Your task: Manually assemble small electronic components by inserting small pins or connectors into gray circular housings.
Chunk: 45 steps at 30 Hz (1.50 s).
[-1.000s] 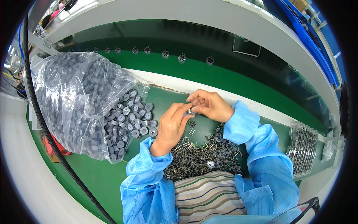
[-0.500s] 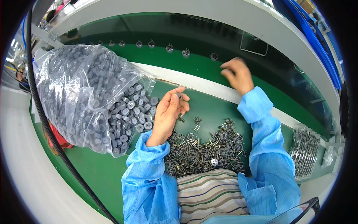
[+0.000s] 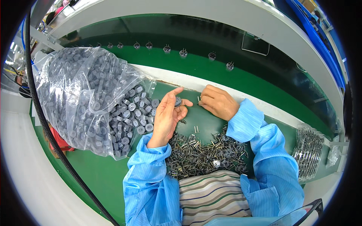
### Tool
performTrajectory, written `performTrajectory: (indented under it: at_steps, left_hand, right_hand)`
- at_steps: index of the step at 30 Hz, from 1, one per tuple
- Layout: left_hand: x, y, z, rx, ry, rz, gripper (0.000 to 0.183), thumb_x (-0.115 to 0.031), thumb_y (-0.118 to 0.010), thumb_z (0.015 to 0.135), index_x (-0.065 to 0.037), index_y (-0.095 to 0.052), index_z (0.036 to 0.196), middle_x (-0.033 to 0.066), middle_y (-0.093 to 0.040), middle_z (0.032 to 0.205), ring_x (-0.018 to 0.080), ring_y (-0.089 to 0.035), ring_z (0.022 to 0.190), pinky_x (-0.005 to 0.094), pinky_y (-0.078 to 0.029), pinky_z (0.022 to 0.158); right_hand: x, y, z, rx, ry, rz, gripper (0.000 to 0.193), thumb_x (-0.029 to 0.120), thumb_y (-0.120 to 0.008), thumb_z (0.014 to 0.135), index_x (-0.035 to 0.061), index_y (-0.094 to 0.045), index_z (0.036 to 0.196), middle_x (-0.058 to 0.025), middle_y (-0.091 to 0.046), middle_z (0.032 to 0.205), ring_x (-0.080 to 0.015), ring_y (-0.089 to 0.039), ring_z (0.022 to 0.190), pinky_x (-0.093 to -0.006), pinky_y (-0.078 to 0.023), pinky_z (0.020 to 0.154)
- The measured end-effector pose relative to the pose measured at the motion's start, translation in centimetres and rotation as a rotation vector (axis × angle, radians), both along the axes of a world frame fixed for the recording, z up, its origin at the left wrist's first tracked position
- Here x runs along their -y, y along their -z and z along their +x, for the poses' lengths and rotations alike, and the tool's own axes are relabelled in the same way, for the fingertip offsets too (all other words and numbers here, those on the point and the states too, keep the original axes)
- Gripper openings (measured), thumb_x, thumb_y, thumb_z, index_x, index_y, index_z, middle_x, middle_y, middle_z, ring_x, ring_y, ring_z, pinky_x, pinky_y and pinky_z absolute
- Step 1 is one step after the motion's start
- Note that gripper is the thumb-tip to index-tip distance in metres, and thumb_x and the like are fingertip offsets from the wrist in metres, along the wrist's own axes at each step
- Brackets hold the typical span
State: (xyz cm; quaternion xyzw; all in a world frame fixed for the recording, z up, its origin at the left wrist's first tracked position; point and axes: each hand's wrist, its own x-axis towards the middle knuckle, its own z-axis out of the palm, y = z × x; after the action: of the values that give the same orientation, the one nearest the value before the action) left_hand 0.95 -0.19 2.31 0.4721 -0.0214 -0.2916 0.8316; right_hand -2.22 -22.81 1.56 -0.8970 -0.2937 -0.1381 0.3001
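My left hand pinches a small round grey plastic plug housing between thumb and fingers, its index finger pointing away. Close by on the right, my right hand is closed on a small plug insert with metal pins; the fingers hide most of it. Below both hands lies a heap of dark pin inserts, with a few strays at its far edge. To the left, loose grey housings spill from a large clear plastic bag full of them.
Beyond a white rail, a green belt carries a spaced row of grey plugs with pins up, the nearest plug at right. Packed pin parts in clear plastic lie at far right. A black cable crosses the left side.
My right hand has come back from the belt toward my left hand and now holds a pin insert. Another plug stands on the belt, and the row has shifted slightly left.
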Motion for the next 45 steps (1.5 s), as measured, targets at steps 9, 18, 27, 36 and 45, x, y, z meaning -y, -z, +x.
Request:
performTrajectory:
  at_steps: [9, 18, 27, 36, 45]
  left_hand:
    - [0.4, 1.0, -0.1, 0.008, 0.011, -0.032, 0.030, -0.013, -0.049, 0.109, -0.001, -0.049, 0.136, 0.0146, -0.064, 0.122, 0.0119, -0.057, 0.085, 0.0225, -0.045, 0.072]
    - [0.3, 0.8, 0.1, 0.186, 0.064, 0.146, 0.040, 0.001, -0.055, 0.102, 0.002, -0.046, 0.142, 0.0182, -0.062, 0.134, 0.0157, -0.064, 0.101, 0.0263, -0.051, 0.086]
    - [0.4, 0.6, -0.5, 0.188, 0.024, 0.224, 0.040, -0.001, -0.062, 0.100, 0.002, -0.052, 0.139, 0.0143, -0.067, 0.127, 0.0120, -0.064, 0.094, 0.0229, -0.052, 0.082]
    - [1.2, 0.8, -0.5, 0.226, -0.012, 0.189, 0.039, 0.007, -0.061, 0.097, 0.002, -0.055, 0.135, 0.0146, -0.066, 0.129, 0.0145, -0.067, 0.098, 0.0237, -0.054, 0.083]
    - [1.1, 2.2, -1.6, 0.492, -0.016, 0.357, 0.042, 0.013, -0.062, 0.093, 0.003, -0.059, 0.134, 0.0139, -0.072, 0.118, 0.0183, -0.073, 0.100, 0.0269, -0.059, 0.087]
  right_hand:
    - [0.4, 0.7, 0.1, 0.061, -0.189, -0.022, 0.015, 0.005, -0.067, 0.076, 0.0031, -0.062, 0.090, -0.0103, -0.061, 0.095, -0.0302, -0.062, 0.094, -0.0404, -0.052, 0.079]
    - [0.0, -0.1, -0.4, -0.377, 0.035, 0.189, 0.032, 0.015, -0.079, 0.080, 0.0058, -0.057, 0.101, -0.0121, -0.058, 0.095, -0.0336, -0.059, 0.092, -0.0427, -0.050, 0.075]
    - [0.2, 0.6, -0.2, -0.208, 0.011, 0.109, 0.017, 0.001, -0.069, 0.080, 0.0044, -0.061, 0.094, -0.0108, -0.056, 0.096, -0.0325, -0.059, 0.095, -0.0411, -0.052, 0.076]
    - [0.0, 0.6, -0.2, -0.114, 0.019, 0.040, 0.022, -0.002, -0.067, 0.077, 0.0014, -0.061, 0.098, -0.0115, -0.057, 0.098, -0.0321, -0.059, 0.099, -0.0407, -0.052, 0.079]
    - [-0.6, 0.2, -0.3, -0.353, 0.175, 0.510, 0.009, 0.001, -0.072, 0.086, 0.0003, -0.069, 0.094, -0.0106, -0.064, 0.088, -0.0251, -0.065, 0.083, -0.0370, -0.052, 0.071]
